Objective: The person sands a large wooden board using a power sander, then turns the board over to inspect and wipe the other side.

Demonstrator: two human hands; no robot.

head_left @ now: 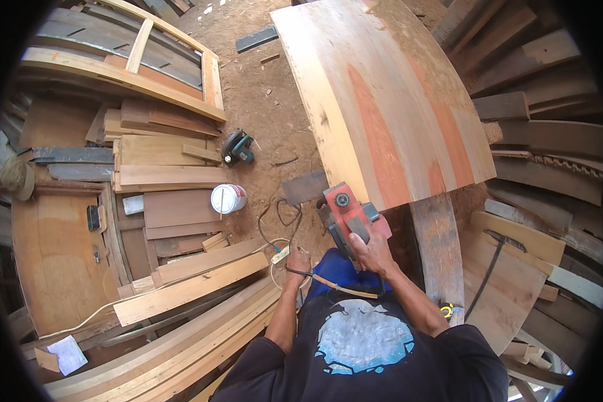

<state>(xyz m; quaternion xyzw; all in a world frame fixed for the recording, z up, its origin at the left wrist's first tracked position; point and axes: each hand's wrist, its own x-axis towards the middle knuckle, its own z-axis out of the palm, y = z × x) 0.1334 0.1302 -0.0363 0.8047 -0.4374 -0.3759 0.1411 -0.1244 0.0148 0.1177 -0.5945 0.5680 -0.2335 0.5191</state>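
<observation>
In my right hand (372, 253) is a red and black electric planer (342, 199), gripped by its rear handle and raised over my lap. Its round black knob faces up. The near edge of a wide wooden panel (382, 114), streaked pale and reddish, lies just beyond the tool. My left hand (298, 260) is closed around a dark power cord (315, 276), which crosses in front of my shirt. Close by that hand is a small white socket block (281, 254) on a pale cable. Exactly how the fingers hold the cord is hard to see.
A circular saw (238, 147) and a white bucket (228, 199) stand on the dusty floor to the left. Stacked planks (187, 308) and a wooden frame (137, 50) fill that side. On the right are a hammer (504, 240), a tape measure (447, 309) and more boards (549, 141).
</observation>
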